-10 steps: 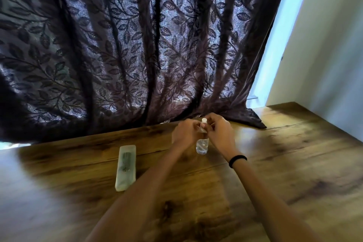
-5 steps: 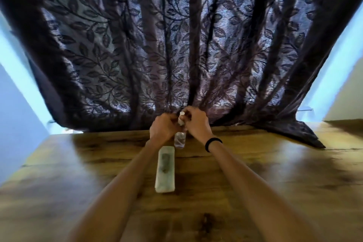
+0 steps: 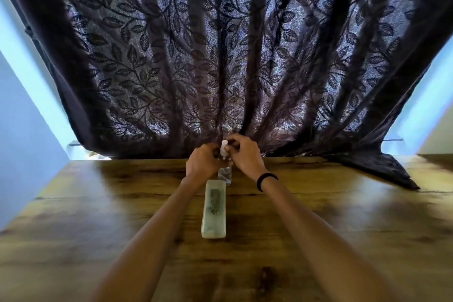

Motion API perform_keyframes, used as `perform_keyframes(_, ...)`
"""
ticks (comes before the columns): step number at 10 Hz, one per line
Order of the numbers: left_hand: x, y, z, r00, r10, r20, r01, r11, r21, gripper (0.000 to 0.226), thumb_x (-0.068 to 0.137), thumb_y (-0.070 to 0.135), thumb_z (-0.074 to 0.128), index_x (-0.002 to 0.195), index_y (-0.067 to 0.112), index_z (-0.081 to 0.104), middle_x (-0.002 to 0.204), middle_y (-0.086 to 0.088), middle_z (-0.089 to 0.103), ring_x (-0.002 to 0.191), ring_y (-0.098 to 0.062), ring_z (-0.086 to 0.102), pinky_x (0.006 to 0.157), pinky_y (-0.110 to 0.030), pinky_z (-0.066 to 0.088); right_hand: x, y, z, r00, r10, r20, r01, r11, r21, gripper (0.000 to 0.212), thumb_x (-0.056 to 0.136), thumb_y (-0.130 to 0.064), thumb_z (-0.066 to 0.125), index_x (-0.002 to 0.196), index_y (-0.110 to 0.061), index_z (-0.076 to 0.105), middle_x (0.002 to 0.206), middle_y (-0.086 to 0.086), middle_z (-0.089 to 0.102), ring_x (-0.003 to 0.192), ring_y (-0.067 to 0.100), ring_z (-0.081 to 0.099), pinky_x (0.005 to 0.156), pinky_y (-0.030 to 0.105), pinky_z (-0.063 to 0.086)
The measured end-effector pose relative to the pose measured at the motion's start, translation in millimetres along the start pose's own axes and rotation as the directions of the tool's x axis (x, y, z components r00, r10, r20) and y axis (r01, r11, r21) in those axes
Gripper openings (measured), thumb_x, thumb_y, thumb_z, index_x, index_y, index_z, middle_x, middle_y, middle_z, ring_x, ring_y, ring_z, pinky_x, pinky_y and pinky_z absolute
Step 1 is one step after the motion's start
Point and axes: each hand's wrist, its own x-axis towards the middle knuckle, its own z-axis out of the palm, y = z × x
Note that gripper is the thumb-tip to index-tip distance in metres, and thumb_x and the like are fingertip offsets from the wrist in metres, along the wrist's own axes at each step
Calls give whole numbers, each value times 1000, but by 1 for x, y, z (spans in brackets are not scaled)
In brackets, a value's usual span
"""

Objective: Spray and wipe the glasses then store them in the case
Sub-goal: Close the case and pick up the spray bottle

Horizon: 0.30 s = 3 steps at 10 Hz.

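Left wall: a pale blue wall [image 3: 22,130] runs down the left edge, beside a bright strip of daylight.
Curtain: a dark, sheer curtain [image 3: 220,56] patterned with leafy branches fills most of the background; its lower right corner spills onto the table.
Table: a wooden table [image 3: 98,216] with a warm brown grain stretches from the curtain toward the viewer.
Left arm: a bare forearm reaches forward from the lower left toward the middle of the table.
Left hand: the left hand [image 3: 202,165] is curled at the left side of the spray bottle, fingers folded inward. Its grip is closed around the upper part of the bottle as far as can be seen; the fingertips are hidden.
Spray bottle: a small clear spray bottle [image 3: 225,174] with a white nozzle stands upright at the far middle of the table, between the two hands, close to the curtain's hem.
Case: a long, pale, translucent case [image 3: 213,211] lies flat on the table, lengthwise toward the viewer, its far end just in front of the bottle's base. Something dark shows through its lid; what it is cannot be told.
Right hand: the right hand [image 3: 245,154] is at the bottle's top, fingers pinched together on the white nozzle.
Wristband: a black wristband [image 3: 266,179] circles the right wrist.
Right wall: a pale wall [image 3: 436,140] shows at the far right edge.
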Motion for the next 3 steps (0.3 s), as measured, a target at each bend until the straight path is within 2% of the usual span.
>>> perform_keyframes(1, -3, -1, -3, 995, 95, -41, -97, 995, -37, 46, 69, 35, 78, 110, 19, 63, 99, -6, 69, 91, -24, 63, 70, -37, 53, -5, 2, -6, 1000, -20, -17, 20, 999, -43, 22, 88, -23, 58, 108, -17, 62, 104, 6, 69, 96, 20, 63, 73, 25, 43)
perform_keyframes(2, -5, 0, -5, 977, 186, -109, -188, 982, -11, 56, 74, 27, 75, 123, 13, 55, 122, -12, 56, 111, -31, 52, 91, -43, 46, -10, 8, -14, 998, -53, -25, 51, 995, -90, 26, 90, -28, 56, 113, -18, 60, 105, 6, 69, 95, 21, 64, 76, 30, 49)
perform_keyframes(3, -9, 12, -14, 941, 266, -209, -263, 964, 41, 61, 79, 25, 71, 133, 14, 45, 140, -13, 38, 125, -33, 37, 99, -41, 38, -17, 3, -26, 992, -113, -59, 103, 983, -153, 30, 92, -32, 52, 117, -17, 57, 109, 8, 67, 97, 25, 63, 77, 37, 52)
